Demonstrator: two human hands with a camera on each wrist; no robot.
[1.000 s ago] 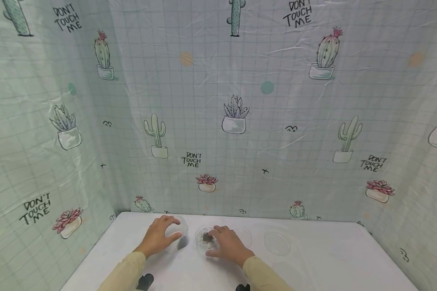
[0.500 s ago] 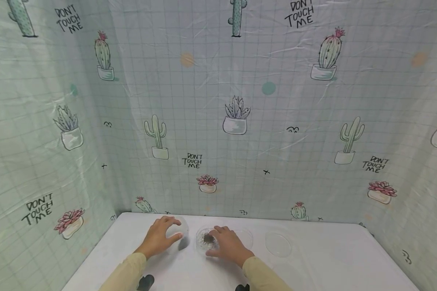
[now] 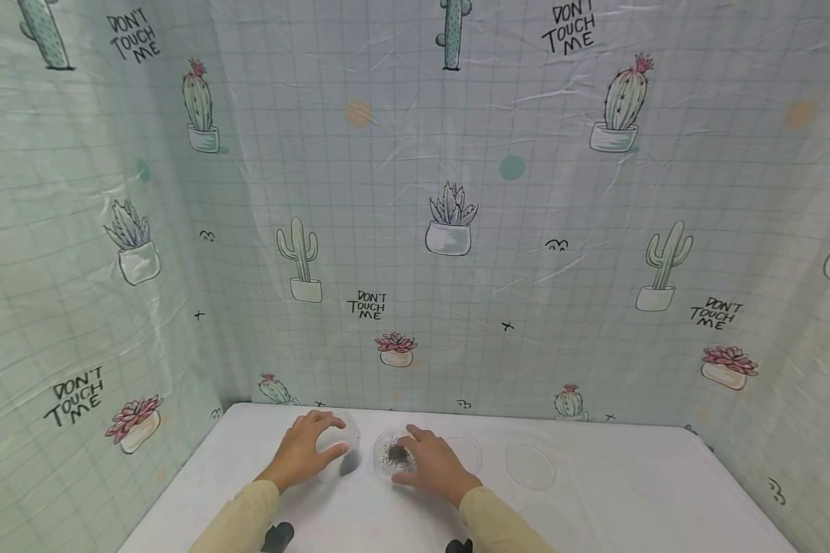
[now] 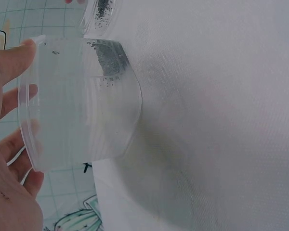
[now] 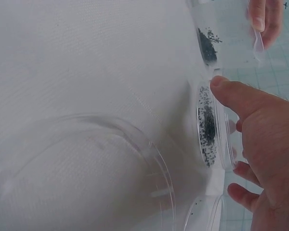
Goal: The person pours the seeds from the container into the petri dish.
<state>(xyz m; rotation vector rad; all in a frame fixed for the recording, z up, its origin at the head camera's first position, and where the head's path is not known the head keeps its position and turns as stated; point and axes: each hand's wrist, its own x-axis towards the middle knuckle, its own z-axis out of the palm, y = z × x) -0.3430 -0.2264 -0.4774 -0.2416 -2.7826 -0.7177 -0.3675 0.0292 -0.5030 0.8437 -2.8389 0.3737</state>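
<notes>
My left hand (image 3: 300, 453) grips the rim of a translucent plastic tub (image 4: 77, 106), thumb on one side and fingers on the other. Dark granules (image 4: 109, 60) lie heaped at one side of the tub's base, with a few grains stuck on its wall. Just to the right sits a clear petri dish (image 5: 208, 130) with dark granules scattered over its bottom, densest in the middle. My right hand (image 3: 437, 465) holds this dish, thumb at its near edge and fingers curved over and around the far side.
Right of the right hand, another clear round dish (image 3: 531, 467) lies on the white table (image 3: 629, 499). One more clear dish (image 3: 469, 453) sits partly behind that hand. A cactus-print sheet (image 3: 387, 192) hangs behind the table and along both sides.
The fingers of my right hand have shifted slightly at the dish, one fingertip spreading farther toward the back. My left hand and the tub stay in place.
</notes>
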